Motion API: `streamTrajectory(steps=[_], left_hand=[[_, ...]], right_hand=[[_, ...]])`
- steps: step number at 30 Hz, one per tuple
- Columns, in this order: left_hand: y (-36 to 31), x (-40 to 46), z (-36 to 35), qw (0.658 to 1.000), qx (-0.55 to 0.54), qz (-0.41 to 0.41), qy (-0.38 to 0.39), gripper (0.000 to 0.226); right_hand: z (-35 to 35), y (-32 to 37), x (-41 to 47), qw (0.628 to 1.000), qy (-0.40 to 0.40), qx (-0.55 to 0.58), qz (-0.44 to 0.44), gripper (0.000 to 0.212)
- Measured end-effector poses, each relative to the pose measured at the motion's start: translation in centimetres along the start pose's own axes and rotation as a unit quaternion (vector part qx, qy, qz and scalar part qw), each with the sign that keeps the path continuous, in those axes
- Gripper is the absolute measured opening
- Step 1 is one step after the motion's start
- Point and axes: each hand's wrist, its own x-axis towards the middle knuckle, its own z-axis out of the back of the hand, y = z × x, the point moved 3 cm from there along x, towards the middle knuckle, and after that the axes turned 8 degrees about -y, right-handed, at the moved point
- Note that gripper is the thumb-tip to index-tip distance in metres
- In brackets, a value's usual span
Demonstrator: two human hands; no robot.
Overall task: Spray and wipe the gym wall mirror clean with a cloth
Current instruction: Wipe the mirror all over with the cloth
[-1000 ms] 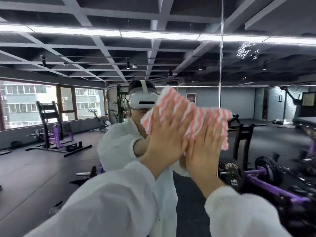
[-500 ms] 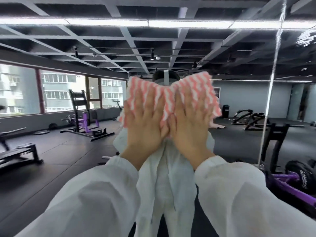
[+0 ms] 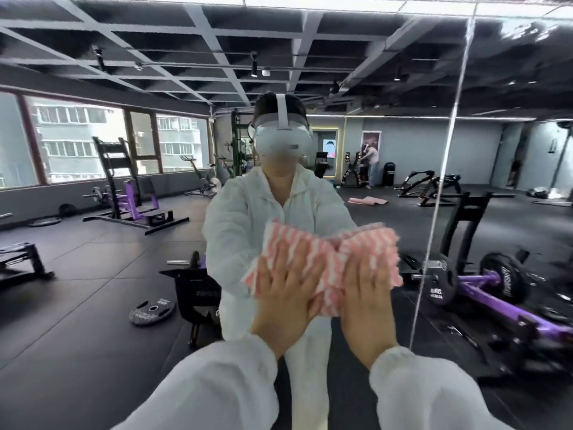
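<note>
The wall mirror (image 3: 102,305) fills the whole view and reflects the gym and a person in a white suit. A pink-and-white striped cloth (image 3: 322,256) lies flat against the glass at lower centre. My left hand (image 3: 283,301) presses its left half, fingers spread. My right hand (image 3: 367,301) presses the right half beside it. Both palms are flat on the cloth. No spray bottle is in view.
A vertical mirror seam (image 3: 440,193) runs down just right of my hands. Smears show on the glass at the top right (image 3: 533,23). Reflected are purple weight machines (image 3: 496,293), a weight plate (image 3: 152,311) on the floor, windows at left and another person far back.
Both hands have slid the cloth down the glass from head height to chest height and a little to the right. The reflected headset, hidden behind the cloth before, now shows.
</note>
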Motion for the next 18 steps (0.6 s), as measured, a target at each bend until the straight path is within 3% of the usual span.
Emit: streamTrajectory(steps=[3, 8, 11, 18], left_hand=[[-2.6, 4.6, 0.4, 0.999, -0.006, -0.031, -0.019, 0.065], [0.3, 9.8, 2.7, 0.997, -0.026, 0.001, -0.078, 0.058], [4.7, 9.5, 3.7, 0.995, -0.007, 0.022, -0.093, 0.057], [12.7, -1.1, 4.2, 0.991, 0.036, 0.128, -0.033, 0.058]], right_hand=[[1.5, -4.2, 1.7, 0.988, 0.029, 0.039, -0.148, 0.060], [3.6, -5.1, 8.2, 0.957, -0.077, 0.135, -0.246, 0.063], [4.1, -1.9, 11.5, 0.966, -0.099, 0.125, -0.206, 0.064], [2.9, 10.3, 11.9, 0.991, -0.092, 0.092, 0.020, 0.060]])
